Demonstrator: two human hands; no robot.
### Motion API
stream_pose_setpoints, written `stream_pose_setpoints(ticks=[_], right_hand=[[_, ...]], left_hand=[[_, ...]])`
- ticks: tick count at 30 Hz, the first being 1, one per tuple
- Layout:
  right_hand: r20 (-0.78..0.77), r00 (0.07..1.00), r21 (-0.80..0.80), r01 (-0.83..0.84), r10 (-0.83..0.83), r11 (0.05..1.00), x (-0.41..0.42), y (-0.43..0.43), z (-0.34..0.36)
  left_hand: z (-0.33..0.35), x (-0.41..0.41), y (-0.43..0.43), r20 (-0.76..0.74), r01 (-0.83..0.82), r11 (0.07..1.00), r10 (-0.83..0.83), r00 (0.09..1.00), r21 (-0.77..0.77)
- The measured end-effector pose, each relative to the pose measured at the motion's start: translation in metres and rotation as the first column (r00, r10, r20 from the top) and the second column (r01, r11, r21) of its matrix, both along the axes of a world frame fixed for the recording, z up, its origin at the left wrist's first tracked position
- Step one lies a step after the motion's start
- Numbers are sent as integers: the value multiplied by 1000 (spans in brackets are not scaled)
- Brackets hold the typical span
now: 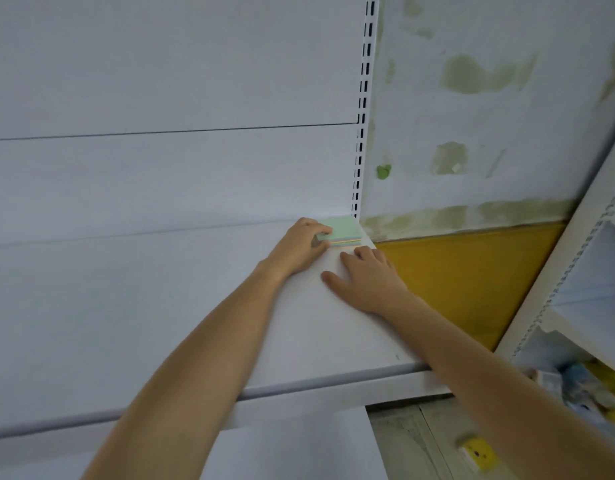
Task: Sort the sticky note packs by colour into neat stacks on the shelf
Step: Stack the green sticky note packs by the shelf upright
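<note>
Packs sit stacked in the shelf's back right corner, green on top, mixed edges below. Left hand pinches the top pack's near corner; right hand lies flat just in front, fingers spread. Looks like squaring or lifting off; next comes separating colours, I'd say.

Soft, even, cool light is spread over the white shelf with only faint shadows and no glare, while straight lines are bowed by wide-angle distortion and the lower right corner is smeared by blur.
</note>
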State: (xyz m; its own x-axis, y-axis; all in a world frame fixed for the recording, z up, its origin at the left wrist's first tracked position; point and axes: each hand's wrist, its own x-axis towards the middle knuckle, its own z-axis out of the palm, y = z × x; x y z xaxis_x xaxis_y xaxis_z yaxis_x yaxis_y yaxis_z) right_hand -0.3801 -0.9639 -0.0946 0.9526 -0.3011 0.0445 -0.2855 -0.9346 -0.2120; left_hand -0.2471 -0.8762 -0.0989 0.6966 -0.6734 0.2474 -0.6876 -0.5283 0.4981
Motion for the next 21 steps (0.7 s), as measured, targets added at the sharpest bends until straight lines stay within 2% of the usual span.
stream_pose_setpoints(ticks=[5,8,10,15,21], right_hand=[[42,999,-25,-29,30,999,1,4,3],[68,989,-121,-119,128,986,6,15,11],[59,980,-125,-182,190,975,17,34,19],[47,920,-155,-378,389,913,59,133,29],[73,817,-156,-557,572,816,93,297,30]], left_hand=[[9,-2,13,71,-52,999,51,996,14],[28,4,44,210,-118,989,97,973,90],[43,10,79,300,-179,973,129,945,144],[59,23,205,391,-398,895,298,871,204],[63,12,382,411,-606,778,504,759,166]])
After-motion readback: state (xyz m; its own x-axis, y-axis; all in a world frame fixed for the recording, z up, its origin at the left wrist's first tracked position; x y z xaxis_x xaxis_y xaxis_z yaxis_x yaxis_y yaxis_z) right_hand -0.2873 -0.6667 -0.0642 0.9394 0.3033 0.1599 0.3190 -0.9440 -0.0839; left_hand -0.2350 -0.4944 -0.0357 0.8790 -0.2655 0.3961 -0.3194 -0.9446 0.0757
